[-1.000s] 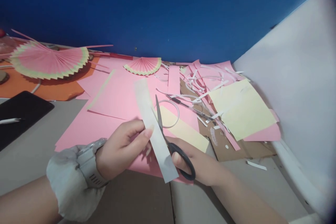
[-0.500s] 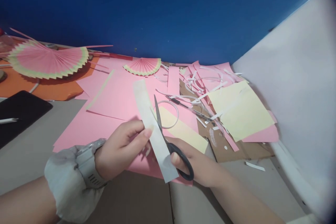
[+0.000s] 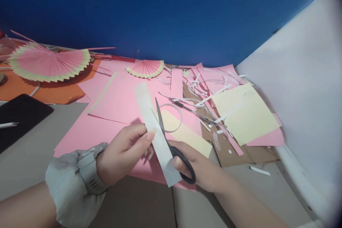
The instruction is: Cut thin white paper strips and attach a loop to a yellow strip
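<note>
My left hand (image 3: 133,146) pinches a pale strip of paper (image 3: 151,123) between thumb and fingers, near the strip's middle. In my right hand (image 3: 192,162) is a pair of black-handled scissors (image 3: 160,117), thumb through one loop. The blades lie along the strip's right edge and point away from me. A thin curled sliver hangs at that edge beside the blades. Beneath both hands lie large pink paper sheets (image 3: 80,131), and a pale yellow strip (image 3: 191,137) rests to the right of the scissors.
Two pleated pink-and-yellow paper fans, a large one (image 3: 50,62) and a small one (image 3: 145,68), lie at the back. Paper scraps, a pen (image 3: 187,106) and a yellow sheet (image 3: 244,114) cover cardboard at right. A black tablet-like slab (image 3: 24,117) lies left. Blue wall (image 3: 171,14) behind.
The scissors have shifted very slightly left along the strip, and the thin sliver stands out a little more. My left hand keeps its hold, almost still.
</note>
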A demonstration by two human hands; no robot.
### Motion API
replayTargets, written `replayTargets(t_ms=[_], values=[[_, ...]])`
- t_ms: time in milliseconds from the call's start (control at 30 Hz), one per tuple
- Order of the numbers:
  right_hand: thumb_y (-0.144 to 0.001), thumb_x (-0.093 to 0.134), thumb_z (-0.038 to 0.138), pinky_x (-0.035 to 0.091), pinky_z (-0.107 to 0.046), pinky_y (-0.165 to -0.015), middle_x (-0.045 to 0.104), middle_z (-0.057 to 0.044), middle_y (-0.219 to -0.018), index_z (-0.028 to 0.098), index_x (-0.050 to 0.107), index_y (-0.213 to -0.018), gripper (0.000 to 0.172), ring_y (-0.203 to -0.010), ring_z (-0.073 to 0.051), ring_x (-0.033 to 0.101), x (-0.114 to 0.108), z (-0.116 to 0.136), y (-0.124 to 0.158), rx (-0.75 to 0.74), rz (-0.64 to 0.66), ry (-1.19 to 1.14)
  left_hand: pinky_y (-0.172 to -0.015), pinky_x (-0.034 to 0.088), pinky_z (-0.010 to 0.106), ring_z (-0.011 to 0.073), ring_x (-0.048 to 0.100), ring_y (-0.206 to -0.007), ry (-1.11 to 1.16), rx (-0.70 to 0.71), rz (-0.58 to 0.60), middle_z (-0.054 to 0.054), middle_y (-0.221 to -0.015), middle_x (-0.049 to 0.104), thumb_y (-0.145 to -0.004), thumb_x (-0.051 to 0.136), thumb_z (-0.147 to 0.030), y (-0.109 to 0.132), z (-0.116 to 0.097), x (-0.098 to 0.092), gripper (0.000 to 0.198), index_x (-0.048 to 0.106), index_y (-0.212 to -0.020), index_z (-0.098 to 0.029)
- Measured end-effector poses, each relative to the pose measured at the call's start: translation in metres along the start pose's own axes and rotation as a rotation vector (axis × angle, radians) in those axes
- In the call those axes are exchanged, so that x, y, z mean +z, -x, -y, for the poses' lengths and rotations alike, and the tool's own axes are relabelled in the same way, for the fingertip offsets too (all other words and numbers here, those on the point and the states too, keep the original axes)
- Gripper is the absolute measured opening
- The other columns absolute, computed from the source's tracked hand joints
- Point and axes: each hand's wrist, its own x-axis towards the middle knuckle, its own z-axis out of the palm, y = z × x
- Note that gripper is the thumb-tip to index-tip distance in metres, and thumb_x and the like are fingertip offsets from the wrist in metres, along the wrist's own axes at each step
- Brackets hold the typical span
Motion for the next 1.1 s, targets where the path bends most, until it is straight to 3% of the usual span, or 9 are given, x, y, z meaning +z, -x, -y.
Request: replayTargets(t_ms=[800,1100], values=[[-0.086,0.040,0.056,0.038,-0.026,-0.077,0.052,-0.001,-0.087,0.018,0.055,-0.095,0.042,-0.086,-0.016,0.047,-0.0008,-0.0031,0.0022,0.030,-0.039,0.056,-0.054,0.038,0.023,0.0098,0.047,-0.054,0.043,0.015,0.009,-0.003,-0.058,0.050,-0.092,0.036,-0.038,-0.0015,0.0018,0.0000,0.035,0.049,-0.067,-0.017],[-0.085,0.042,0.058,0.036,-0.026,-0.071,0.048,-0.001,-0.081,0.015,0.054,-0.088,0.044,-0.076,-0.014,0.041,0.0028,0.0007,-0.0011,0.048,-0.052,0.024,-0.053,0.039,0.021,0.0093,0.047,-0.054,0.043,0.006,-0.005,-0.003,-0.058,0.050,-0.092,0.037,-0.036,-0.0024,-0.0009,0.0003,0.035,0.050,-0.066,-0.017]])
